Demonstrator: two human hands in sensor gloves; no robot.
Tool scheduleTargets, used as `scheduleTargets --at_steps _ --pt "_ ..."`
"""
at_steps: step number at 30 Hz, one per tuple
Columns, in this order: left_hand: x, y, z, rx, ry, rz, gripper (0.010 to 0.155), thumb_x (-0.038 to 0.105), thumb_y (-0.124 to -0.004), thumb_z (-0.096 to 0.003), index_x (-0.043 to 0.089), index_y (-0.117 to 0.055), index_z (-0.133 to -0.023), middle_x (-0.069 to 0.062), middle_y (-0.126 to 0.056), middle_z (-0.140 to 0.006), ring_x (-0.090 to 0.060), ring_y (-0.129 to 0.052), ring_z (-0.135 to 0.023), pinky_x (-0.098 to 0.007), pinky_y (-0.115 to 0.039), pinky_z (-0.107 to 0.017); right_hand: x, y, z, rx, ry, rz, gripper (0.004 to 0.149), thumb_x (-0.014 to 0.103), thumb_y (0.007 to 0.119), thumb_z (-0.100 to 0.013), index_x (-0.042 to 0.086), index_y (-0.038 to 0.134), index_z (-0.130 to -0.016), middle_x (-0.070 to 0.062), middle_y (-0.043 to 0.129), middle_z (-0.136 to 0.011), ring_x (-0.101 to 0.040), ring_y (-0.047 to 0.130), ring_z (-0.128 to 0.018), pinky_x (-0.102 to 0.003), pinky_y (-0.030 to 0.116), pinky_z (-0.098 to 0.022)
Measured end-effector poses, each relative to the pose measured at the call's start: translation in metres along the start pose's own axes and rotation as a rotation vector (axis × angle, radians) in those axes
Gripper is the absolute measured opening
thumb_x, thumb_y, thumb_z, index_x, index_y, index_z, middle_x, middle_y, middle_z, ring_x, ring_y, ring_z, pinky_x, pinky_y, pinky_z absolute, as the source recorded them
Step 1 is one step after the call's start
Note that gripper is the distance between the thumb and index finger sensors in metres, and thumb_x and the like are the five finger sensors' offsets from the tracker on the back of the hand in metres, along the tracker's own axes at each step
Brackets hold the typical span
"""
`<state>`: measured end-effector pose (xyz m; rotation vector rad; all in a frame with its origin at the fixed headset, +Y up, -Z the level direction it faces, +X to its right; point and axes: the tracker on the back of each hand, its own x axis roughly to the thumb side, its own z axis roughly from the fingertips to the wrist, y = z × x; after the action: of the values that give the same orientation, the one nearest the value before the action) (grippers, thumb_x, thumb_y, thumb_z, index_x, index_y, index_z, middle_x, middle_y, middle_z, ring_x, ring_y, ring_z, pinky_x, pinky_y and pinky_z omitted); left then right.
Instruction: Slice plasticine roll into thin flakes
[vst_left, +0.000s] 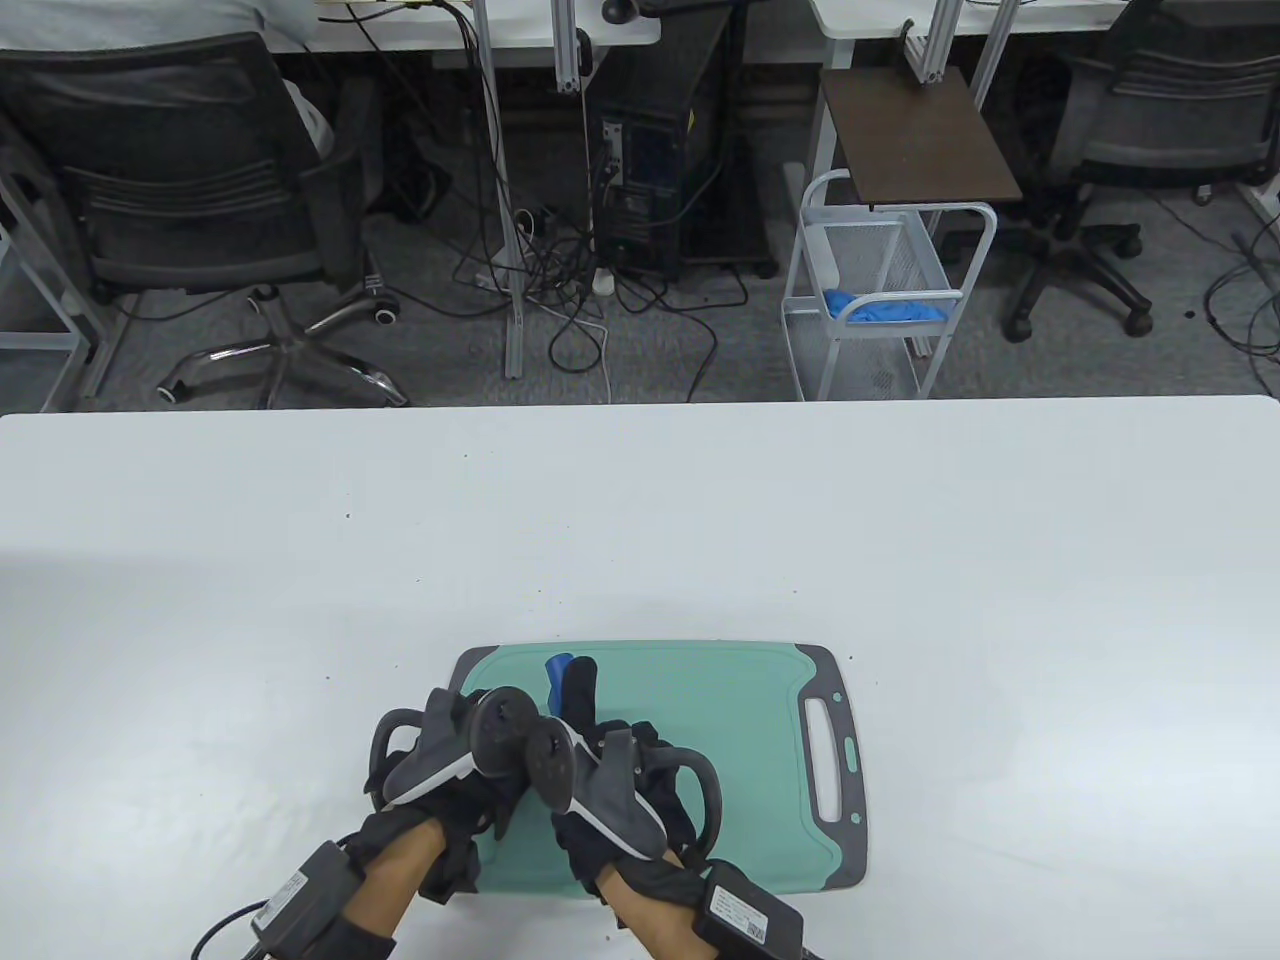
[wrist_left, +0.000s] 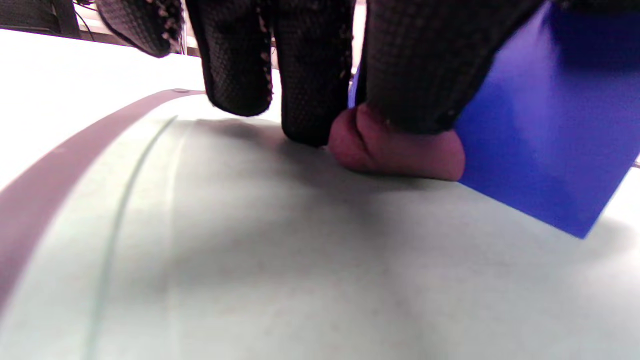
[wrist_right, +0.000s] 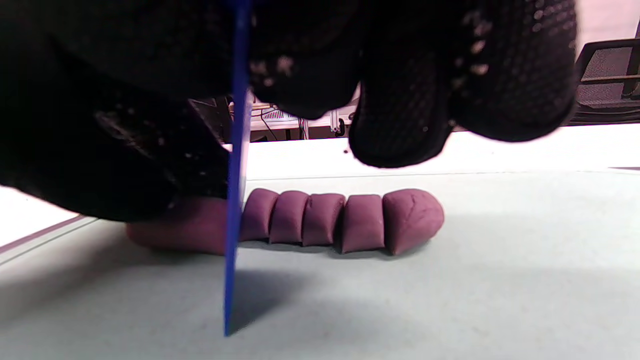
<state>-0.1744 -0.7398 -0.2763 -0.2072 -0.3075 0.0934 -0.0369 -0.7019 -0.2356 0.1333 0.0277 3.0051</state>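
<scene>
A purple plasticine roll (wrist_right: 185, 232) lies on a teal cutting board (vst_left: 720, 760). Several cut slices (wrist_right: 345, 220) stand in a row at its right end. My left hand (vst_left: 460, 745) presses its fingers (wrist_left: 310, 100) down on the uncut part of the roll (wrist_left: 400, 150). My right hand (vst_left: 590, 720) grips a thin blue plastic blade (wrist_right: 235, 200) upright. The blade stands in the roll between the uncut part and the slices, with its lower edge on the board (wrist_right: 450, 300). The blade's flat face shows in the left wrist view (wrist_left: 540, 140). In the table view the hands hide the roll.
The board has a grey rim with a handle slot (vst_left: 825, 760) on its right. It lies near the front edge of a white table (vst_left: 900, 520). Chairs, cables and a wire cart (vst_left: 880, 300) stand on the floor beyond the table.
</scene>
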Motion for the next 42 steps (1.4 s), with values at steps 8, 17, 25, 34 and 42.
scheduleTargets --at_steps 8,17,25,34,42 --pt "-0.001 0.001 0.001 0.060 0.020 0.010 0.060 0.045 -0.096 -0.0282 0.035 -0.084 -0.086 0.010 -0.104 -0.080 -0.030 -0.094 -0.092 -0.059 -0.067 -0.072 -0.004 -0.003 0.007 -0.007 -0.012 -0.034 0.085 0.039 0.083 -0.044 0.017 0.028 -0.106 -0.006 0.092 -0.047 -0.037 0.097 -0.052 -0.055 0.084 -0.038" --pt "-0.003 0.002 0.001 0.072 0.037 -0.007 0.051 0.048 -0.096 -0.0267 0.033 -0.093 -0.075 0.009 -0.107 -0.075 -0.032 -0.095 -0.090 -0.060 -0.067 -0.071 0.003 -0.019 0.020 -0.016 -0.037 -0.021 0.084 0.038 0.084 -0.044 0.017 0.030 -0.106 -0.006 0.093 -0.046 -0.038 0.097 -0.051 -0.055 0.084 -0.038" --pt "-0.004 0.002 0.001 0.070 0.034 0.009 0.046 0.047 -0.096 -0.0273 0.034 -0.096 -0.072 0.008 -0.108 -0.073 -0.031 -0.096 -0.089 -0.060 -0.068 -0.071 0.005 -0.018 0.023 0.030 -0.043 -0.023 0.084 0.038 0.083 -0.045 0.016 0.030 -0.106 -0.006 0.093 -0.045 -0.038 0.097 -0.050 -0.055 0.084 -0.037" --pt "-0.005 0.002 0.000 0.063 0.029 0.017 0.046 0.046 -0.096 -0.0278 0.034 -0.096 -0.072 0.008 -0.107 -0.075 -0.030 -0.096 -0.090 -0.060 -0.067 -0.072 0.007 -0.014 0.023 0.035 -0.045 0.000 0.084 0.038 0.083 -0.045 0.016 0.030 -0.106 -0.006 0.092 -0.045 -0.038 0.097 -0.050 -0.055 0.084 -0.037" --pt "-0.005 0.002 -0.001 0.058 0.031 0.024 0.046 0.046 -0.096 -0.0281 0.032 -0.096 -0.072 0.008 -0.107 -0.074 -0.030 -0.096 -0.090 -0.060 -0.067 -0.072 0.011 -0.006 0.021 0.017 -0.054 0.031 0.084 0.038 0.083 -0.045 0.016 0.029 -0.106 -0.006 0.092 -0.045 -0.037 0.097 -0.049 -0.055 0.084 -0.037"
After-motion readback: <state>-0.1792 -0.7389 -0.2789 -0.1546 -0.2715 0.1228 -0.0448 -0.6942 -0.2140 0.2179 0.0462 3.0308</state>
